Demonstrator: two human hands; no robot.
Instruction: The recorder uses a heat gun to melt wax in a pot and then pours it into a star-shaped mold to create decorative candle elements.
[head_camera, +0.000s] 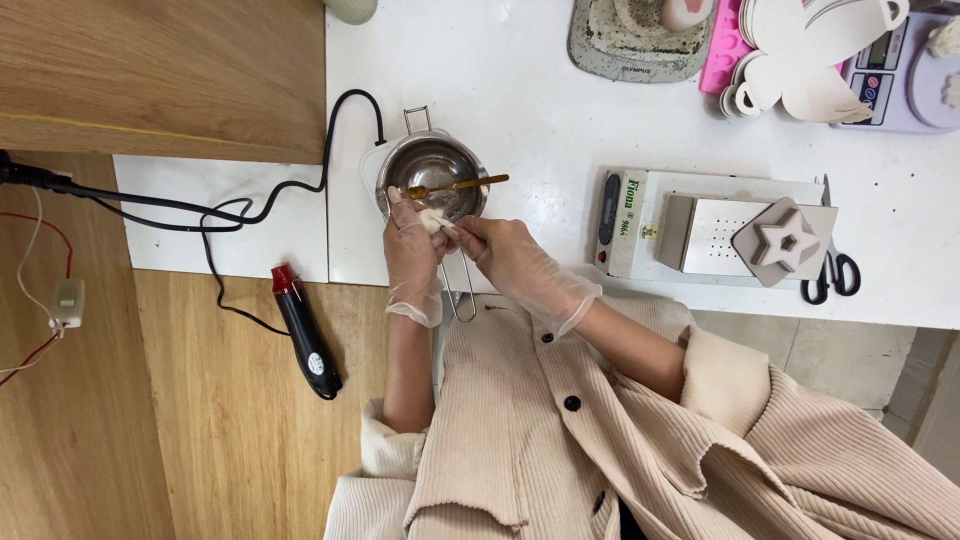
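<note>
Both gloved hands meet over the near rim of a small steel pot on the white table. The left hand and the right hand pinch a small pale lump between their fingertips, each closed on it from its own side. Held right at the pot's 6 o'clock edge, the lump sits where any crumbs would likely drop inside rather than on the table. A gold spoon lies across the pot, bowl inside and handle pointing toward 3 o'clock, probably parked there to keep it within reach and off the tabletop. The pot's wire handle runs toward the person, between the two wrists, which may crowd them a little.

At 3 o'clock from the pot stands a white boxy machine with a grey star mould on top; black scissors lie just beyond it. At 1 o'clock, well apart, are a grey tray, a pink mould, pale paper shapes and a scale. At 8 o'clock, off the table, a black heat gun with a red tip lies on the wooden floor, its black cable looping up past the pot's 9 o'clock side. Nothing lies between the hands and the pot.
</note>
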